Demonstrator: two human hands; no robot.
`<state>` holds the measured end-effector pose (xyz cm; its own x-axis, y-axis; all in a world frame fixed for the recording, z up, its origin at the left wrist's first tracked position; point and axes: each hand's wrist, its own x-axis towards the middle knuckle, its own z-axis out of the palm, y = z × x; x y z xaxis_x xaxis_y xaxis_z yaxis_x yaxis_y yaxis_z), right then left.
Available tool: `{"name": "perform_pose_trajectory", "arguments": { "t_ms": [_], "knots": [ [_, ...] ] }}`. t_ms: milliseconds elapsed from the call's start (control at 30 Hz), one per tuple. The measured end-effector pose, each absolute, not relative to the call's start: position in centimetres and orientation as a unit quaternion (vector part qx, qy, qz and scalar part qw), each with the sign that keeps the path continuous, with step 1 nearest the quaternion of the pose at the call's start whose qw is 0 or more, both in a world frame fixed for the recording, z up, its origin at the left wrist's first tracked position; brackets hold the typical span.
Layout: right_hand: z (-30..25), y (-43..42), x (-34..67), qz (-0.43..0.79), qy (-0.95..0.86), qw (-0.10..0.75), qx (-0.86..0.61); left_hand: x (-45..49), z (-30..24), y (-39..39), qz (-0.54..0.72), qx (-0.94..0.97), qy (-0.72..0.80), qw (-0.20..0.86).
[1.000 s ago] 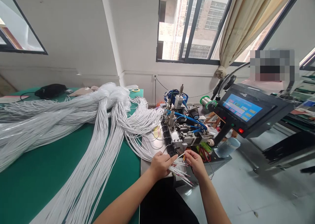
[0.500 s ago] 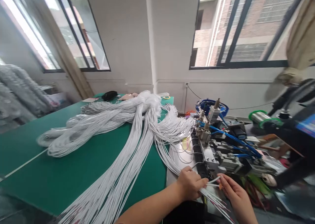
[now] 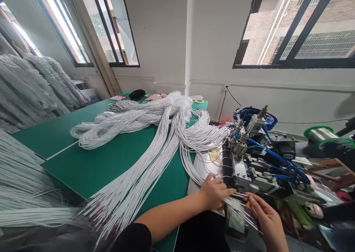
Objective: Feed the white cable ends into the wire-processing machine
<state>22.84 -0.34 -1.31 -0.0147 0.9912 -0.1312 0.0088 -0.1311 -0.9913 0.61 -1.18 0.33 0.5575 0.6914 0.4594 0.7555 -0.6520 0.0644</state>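
Note:
My left hand (image 3: pixel 213 193) is closed over a small bunch of white cables (image 3: pixel 240 212) at the front of the machine, its index finger pointing along them. The loose ends of this bunch fan out below the fingers, some with reddish tips. My right hand (image 3: pixel 264 213) pinches the end of one white cable just to the right. A small orange piece (image 3: pixel 248 204) shows at its fingertips; I cannot make out what it is. Beside both hands stands the machine (image 3: pixel 242 170), with metal blocks and blue air hoses.
Long bundles of white cables (image 3: pixel 155 156) spread over the green table (image 3: pixel 124 170), with plastic wrap at their far end. More cables (image 3: pixel 27 181) hang at the left. A wire spool (image 3: pixel 321 135) with green flanges and a blue bowl (image 3: pixel 255 116) stand behind the machine.
The view has swung to the left, bringing more cables into sight there. The cable between my hands was angled upward and now runs almost straight between them.

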Motion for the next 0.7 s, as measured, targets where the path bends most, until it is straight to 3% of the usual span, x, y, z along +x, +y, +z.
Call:
{"name": "perform_pose_trajectory", "arguments": {
  "t_ms": [233,700],
  "knots": [
    [-0.2,-0.2,22.5,0.334,-0.636,0.384,-0.581,0.7,0.7,-1.7,-0.201,-0.880,-0.422,0.087],
    [-2.4,0.4,21.3,0.395,-0.610,0.439,-0.528,0.8,0.5,-2.3,-0.229,-0.854,-0.464,0.062]
  ]
}}
